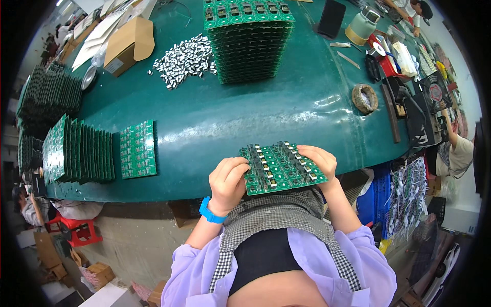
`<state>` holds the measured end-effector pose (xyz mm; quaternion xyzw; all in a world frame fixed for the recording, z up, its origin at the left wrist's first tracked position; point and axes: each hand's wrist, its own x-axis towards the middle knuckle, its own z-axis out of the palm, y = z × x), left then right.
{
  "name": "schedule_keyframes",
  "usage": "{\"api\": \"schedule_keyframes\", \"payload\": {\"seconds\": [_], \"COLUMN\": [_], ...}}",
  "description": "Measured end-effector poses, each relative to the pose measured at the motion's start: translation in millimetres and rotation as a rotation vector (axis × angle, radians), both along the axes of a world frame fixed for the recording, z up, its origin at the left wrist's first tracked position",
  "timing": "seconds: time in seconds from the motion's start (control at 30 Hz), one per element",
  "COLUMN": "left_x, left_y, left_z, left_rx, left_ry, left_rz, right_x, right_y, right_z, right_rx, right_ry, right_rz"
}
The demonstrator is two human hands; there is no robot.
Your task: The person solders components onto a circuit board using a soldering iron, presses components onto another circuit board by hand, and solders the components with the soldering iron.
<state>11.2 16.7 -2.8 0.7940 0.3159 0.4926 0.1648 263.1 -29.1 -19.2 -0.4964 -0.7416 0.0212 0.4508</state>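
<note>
Between my hands is a green circuit board panel (279,169), held at the table's near edge. Rows of dark and pale components stand up from its face. My left hand (228,179) grips the panel's left side, fingers curled over the edge; a blue watch is on that wrist. At the opposite side my right hand (320,162) pinches the panel's upper right edge. Beyond it rises a tall stack of similar populated panels (250,51). A heap of small silver-and-black components (184,61) lies left of that stack.
To the left, a single green panel (138,149) lies beside a leaning row of boards (82,151), with more stacks behind. An open cardboard box (128,46) stands far left. At right are a round bowl (364,98), a phone (331,19) and a fan (434,92). Other people work nearby.
</note>
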Motion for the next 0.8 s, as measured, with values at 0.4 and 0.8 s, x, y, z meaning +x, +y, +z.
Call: {"api": "schedule_keyframes", "payload": {"seconds": [0.4, 0.8], "left_x": [1.2, 3.2], "left_y": [22.6, 21.0], "left_z": [-9.2, -8.5], "left_rx": [-0.174, -0.281], "left_ry": [0.190, 0.224], "left_rz": [-0.075, -0.107], "right_x": [-2.8, -1.8], "right_y": [0.4, -0.3], "right_z": [2.6, -0.2], "right_rx": [-0.064, -0.086], "right_ry": [-0.003, 0.014], "right_rz": [0.029, 0.028]}}
